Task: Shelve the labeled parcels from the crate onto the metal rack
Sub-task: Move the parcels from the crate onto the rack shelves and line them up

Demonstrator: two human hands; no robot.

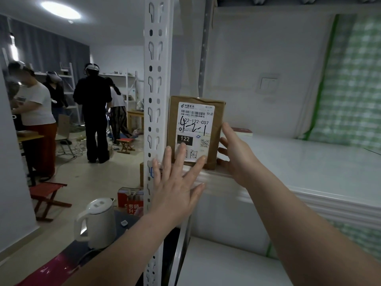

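A brown cardboard parcel (214,120) with a white shipping label marked "4-2-1" stands upright at the left end of a white shelf (299,162) of the metal rack, right beside the white perforated upright (157,79). My left hand (177,182) is spread flat, its fingertips resting on the lower front of the parcel's label. My right hand (235,153) is open with its fingers against the parcel's right side. Neither hand grips the parcel. The crate is out of view.
A thin red-edged book (243,132) lies on the shelf behind the parcel. A white kettle (99,221) and a red box (129,198) sit on a dark table below left. Several people (92,112) stand at other racks in the back, near red folding stools (47,195).
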